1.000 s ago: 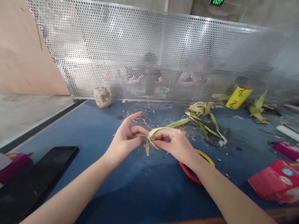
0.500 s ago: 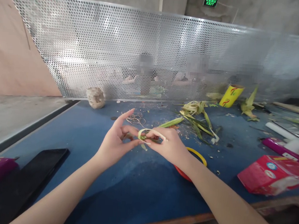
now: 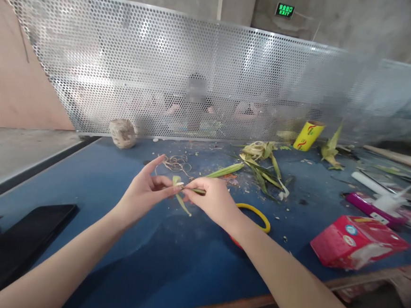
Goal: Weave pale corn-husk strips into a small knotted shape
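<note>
Above the middle of the blue table, my left hand (image 3: 149, 187) pinches a strip of pale green corn husk (image 3: 180, 200) between thumb and fingers, its index finger raised. Fingertips of my right hand (image 3: 212, 198) close on the same husk from the other side, near a small knot or fold that is mostly covered. One end of the strip hangs down below the fingers. Behind the hands lies a tangle of thin string (image 3: 178, 163). A long green husk strip (image 3: 226, 170) and a heap of husks (image 3: 260, 153) lie farther right. Under my right forearm shows a red-and-yellow ring (image 3: 257, 214).
A black phone-like slab (image 3: 38, 236) lies at left. At right are a red tissue pack (image 3: 353, 241) and a purple power strip (image 3: 375, 210). A yellow roll (image 3: 308, 136) and a string spool (image 3: 122, 133) stand before the perforated metal screen (image 3: 155, 74); people sit behind it.
The husk strip that curved over my right hand now hangs below the left fingertips. Both hands remain close together at the husk. The view has swung slightly right.
</note>
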